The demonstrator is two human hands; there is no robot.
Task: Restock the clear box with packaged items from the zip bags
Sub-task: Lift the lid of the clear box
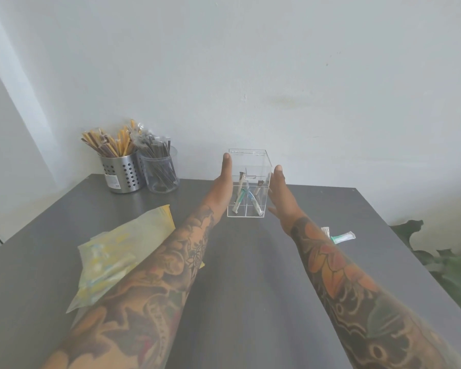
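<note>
A tall clear box (250, 161) with inner dividers stands on the grey table (240, 275) near the wall. A few slim packaged items (246, 201) lean inside it. My left hand (222, 185) lies flat against the box's left wall, fingers straight. On the right wall my right hand (280, 193) presses the same way, thumb spread out. Yellowish zip bags (120, 251) with packaged items lie to the left, partly under my left forearm. Two loose packaged items (339, 235) lie on the table right of my right wrist.
A perforated metal cup (121, 173) and a clear cup (163, 174), both full of wrapped sticks, stand at the table's back left. A green plant (442, 265) sits beyond the right edge. The wall is close behind the box.
</note>
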